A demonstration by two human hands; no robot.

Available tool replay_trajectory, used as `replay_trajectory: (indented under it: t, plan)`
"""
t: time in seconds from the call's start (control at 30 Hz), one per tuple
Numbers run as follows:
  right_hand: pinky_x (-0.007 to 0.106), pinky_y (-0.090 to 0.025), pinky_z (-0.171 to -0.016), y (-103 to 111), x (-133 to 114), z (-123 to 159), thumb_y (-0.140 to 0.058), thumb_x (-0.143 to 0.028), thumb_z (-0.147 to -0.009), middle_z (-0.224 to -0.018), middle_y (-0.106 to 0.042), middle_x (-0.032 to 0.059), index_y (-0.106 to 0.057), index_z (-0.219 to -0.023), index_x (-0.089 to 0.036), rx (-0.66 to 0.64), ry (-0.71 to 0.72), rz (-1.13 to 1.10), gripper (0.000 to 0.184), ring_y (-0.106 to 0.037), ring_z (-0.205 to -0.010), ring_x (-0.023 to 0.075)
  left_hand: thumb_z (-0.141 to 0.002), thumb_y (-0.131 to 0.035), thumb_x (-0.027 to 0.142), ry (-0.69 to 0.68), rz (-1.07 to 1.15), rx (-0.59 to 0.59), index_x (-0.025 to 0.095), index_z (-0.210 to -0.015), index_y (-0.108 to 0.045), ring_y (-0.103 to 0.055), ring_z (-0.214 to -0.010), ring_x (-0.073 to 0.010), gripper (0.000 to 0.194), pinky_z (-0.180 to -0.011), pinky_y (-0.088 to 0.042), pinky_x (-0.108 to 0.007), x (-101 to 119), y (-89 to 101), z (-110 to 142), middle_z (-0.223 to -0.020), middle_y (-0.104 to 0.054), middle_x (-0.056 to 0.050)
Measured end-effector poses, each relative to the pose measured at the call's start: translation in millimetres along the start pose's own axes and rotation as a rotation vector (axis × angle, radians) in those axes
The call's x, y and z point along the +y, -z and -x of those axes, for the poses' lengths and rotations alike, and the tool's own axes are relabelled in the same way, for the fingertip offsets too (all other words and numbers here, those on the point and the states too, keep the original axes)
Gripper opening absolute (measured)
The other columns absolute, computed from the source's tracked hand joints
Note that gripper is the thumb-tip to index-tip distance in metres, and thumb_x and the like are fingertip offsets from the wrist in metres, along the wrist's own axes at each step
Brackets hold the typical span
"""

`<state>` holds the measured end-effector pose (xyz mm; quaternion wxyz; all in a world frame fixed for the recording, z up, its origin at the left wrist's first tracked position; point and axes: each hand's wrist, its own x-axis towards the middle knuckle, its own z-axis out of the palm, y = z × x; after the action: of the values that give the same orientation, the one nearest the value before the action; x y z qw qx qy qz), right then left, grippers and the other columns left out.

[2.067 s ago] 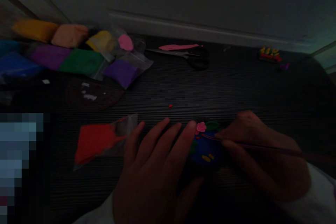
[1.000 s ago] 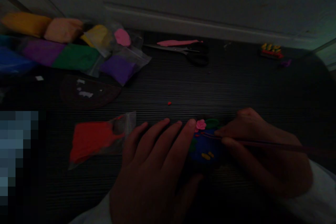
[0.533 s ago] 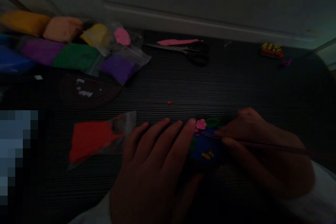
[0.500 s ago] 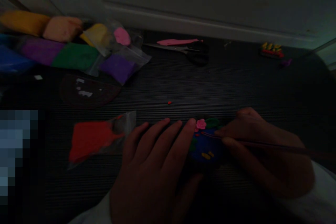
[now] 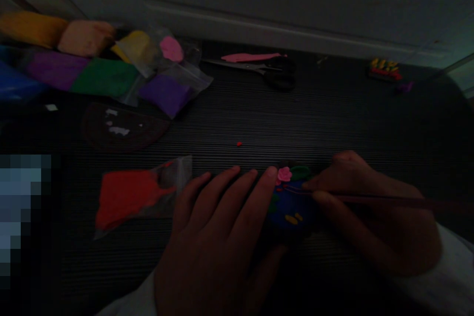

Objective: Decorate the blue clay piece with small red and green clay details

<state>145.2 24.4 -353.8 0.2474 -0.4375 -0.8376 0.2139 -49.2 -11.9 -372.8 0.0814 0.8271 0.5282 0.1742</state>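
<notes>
Your right hand (image 5: 385,222) pinches the thin tool (image 5: 392,201) low, near its working end, probably for fine control, while your left hand (image 5: 217,239) lies open with its index finger along the left edge of the blue piece (image 5: 291,203), seemingly to steady it. That piece lies on the dark table (image 5: 207,131) between your hands, the pink flower (image 5: 284,175) near its top. Your index finger hides part of the left edge, and in this dim light the tool's tip may or may not be touching the surface.
</notes>
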Motion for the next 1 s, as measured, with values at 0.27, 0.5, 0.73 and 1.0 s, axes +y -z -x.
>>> replay_trajectory:
  t: [0.27, 0.5, 0.73, 1.0]
  plan:
    - [0.031, -0.044, -0.065, 0.5, 1.1, 0.9, -0.052, -0.014, -0.079, -0.072, -0.062, 0.0009, -0.057, -0.086, -0.019, -0.008, 0.018, -0.009, 0.01, -0.055, -0.066, 0.0132, -0.073, -0.054, 0.037, 0.01, -0.003, -0.016, 0.021, -0.128, -0.03, -0.046, -0.107, -0.0298, 0.063, -0.09, -0.034, -0.05, -0.2, 1.0, 0.2, -0.117, -0.053, -0.008]
    - [0.032, -0.044, -0.065, 1.3, 1.2, -1.6, -0.053, -0.014, -0.079, -0.072, -0.063, 0.0006, -0.057, -0.086, -0.019, -0.009, 0.049, 0.004, 0.01, -0.056, -0.065, 0.0135, -0.074, -0.054, 0.037, 0.005, -0.003, -0.002, 0.02, -0.128, -0.031, -0.047, -0.106, -0.0297, 0.061, -0.089, -0.035, -0.05, -1.4, -1.2, -0.8, -0.117, -0.054, -0.009]
    - [0.032, -0.045, -0.065, 2.7, -1.6, -2.4, -0.053, -0.014, -0.078, -0.07, -0.063, 0.0003, -0.057, -0.083, -0.019, 0.005, 0.049, 0.028, 0.009, -0.057, -0.063, 0.0134, -0.074, -0.054, 0.036, 0.001, 0.0, -0.01, 0.019, -0.128, -0.031, -0.046, -0.106, -0.0297, 0.061, -0.089, -0.035, -0.051, -0.6, 0.8, -0.3, -0.116, -0.053, -0.009]
    - [0.031, -0.045, -0.065, 0.9, 0.0, -0.9, -0.053, -0.015, -0.079, -0.072, -0.063, 0.0005, -0.057, -0.083, -0.02, -0.008, 0.024, 0.01, 0.008, -0.057, -0.065, 0.0134, -0.073, -0.054, 0.036, -0.005, -0.003, 0.001, 0.02, -0.127, -0.032, -0.046, -0.106, -0.0297, 0.06, -0.089, -0.035, -0.05, -1.6, -1.4, -0.5, -0.116, -0.053, -0.009]
